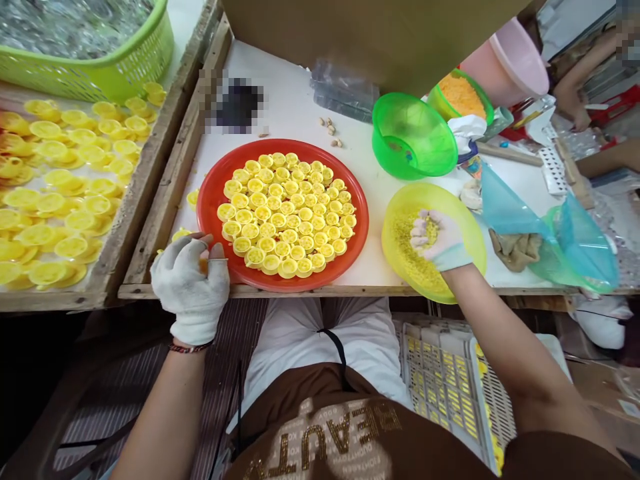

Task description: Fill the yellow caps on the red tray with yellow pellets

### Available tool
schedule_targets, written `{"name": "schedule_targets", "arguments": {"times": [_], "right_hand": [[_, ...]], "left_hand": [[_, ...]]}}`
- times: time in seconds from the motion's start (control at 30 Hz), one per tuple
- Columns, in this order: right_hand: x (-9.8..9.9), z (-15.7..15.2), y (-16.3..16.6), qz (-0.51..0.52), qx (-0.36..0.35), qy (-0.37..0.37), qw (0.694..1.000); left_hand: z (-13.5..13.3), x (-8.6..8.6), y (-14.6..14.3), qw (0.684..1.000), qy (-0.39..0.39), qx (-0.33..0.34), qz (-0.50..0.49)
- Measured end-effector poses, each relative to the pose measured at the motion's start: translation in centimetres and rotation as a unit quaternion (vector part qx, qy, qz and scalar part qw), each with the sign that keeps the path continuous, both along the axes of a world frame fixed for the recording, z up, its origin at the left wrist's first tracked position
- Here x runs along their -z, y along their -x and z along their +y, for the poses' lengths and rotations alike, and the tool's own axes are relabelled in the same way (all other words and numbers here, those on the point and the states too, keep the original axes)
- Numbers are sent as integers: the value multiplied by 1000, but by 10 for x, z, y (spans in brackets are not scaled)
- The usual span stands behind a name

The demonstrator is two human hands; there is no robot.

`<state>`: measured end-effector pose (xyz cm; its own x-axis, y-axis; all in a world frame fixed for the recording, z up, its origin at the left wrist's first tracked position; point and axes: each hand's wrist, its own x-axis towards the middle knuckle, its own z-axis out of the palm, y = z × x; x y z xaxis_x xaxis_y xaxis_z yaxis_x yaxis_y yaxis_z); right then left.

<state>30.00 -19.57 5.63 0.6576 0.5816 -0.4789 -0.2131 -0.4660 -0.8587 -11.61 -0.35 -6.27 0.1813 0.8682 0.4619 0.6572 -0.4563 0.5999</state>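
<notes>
My left hand (pixel 193 277), in a white glove with bare fingertips, is at the table's front edge, beside the left rim of a round red tray (pixel 345 263). Its fingers are curled in; whatever they may hold is hidden. Small yellow plastic cups (pixel 290 217) stand packed together on the tray, open side up, with little bits inside many of them. To the right, my right hand (pixel 440 237), also gloved, reaches into a yellow bowl (pixel 470 213). Its bent fingers are closed among the small yellow pieces (pixel 405 247) there.
A wooden ledge (pixel 150 173) divides off more yellow cups (pixel 55 200) on the left, below a green basket (pixel 160 50) of clear plastic pieces. A green bowl (pixel 415 137), a bowl of orange bits (pixel 457 93) and blue plastic scoops (pixel 515 200) stand right. Another person's arm (pixel 575 80) shows.
</notes>
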Motion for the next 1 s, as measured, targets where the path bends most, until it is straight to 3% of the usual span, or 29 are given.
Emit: {"name": "schedule_targets", "arguments": {"times": [0.13,0.2,0.33,0.43,0.57,0.83,1.0], "right_hand": [[-22,36,54,179,18,-165,970],[-20,57,98,264,-5,-191,945],[10,96,182,268,-50,-229,934],[40,114,220,205,-70,-267,939],[59,125,234,131,-65,-287,947],[52,136,239,126,-88,-270,951],[59,147,257,122,-99,-283,946]], "left_hand": [[0,-2,1,1000,8,4,0],[-1,-3,1,1000,27,10,1],[-2,-6,1,999,37,15,-4],[-3,-6,0,1000,28,10,-10],[-3,-5,-1,1000,11,10,-5],[-4,-3,0,1000,20,12,-8],[-5,-5,-1,999,45,7,-4]]}}
